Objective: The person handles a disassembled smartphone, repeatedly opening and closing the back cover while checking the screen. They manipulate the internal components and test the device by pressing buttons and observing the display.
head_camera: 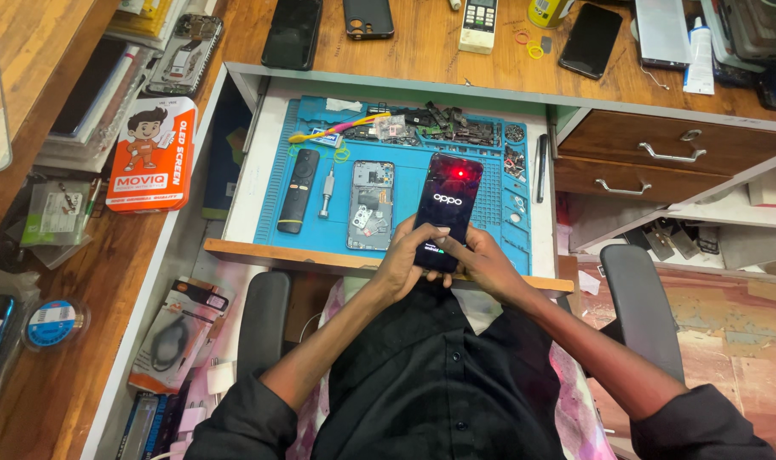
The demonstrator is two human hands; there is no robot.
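Both hands, left hand (pixel 402 266) and right hand (pixel 482 264), pinch the lit phone (pixel 447 209) over the blue mat (pixel 490 209), opened phone (pixel 372 205) at nine o'clock.

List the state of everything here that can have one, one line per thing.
Smartphone: screen lit, held over the blue mat.
Left hand: gripping the smartphone's lower end.
Right hand: finger on its screen.
Opened phone: back off, insides showing.
Pull-out tray: extended.
Wooden drawers: closed.

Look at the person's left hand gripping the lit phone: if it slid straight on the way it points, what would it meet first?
The left hand points up and slightly right along the lit phone. Beyond that, probably the small parts at the blue mat's far edge, though height above the mat is unclear.
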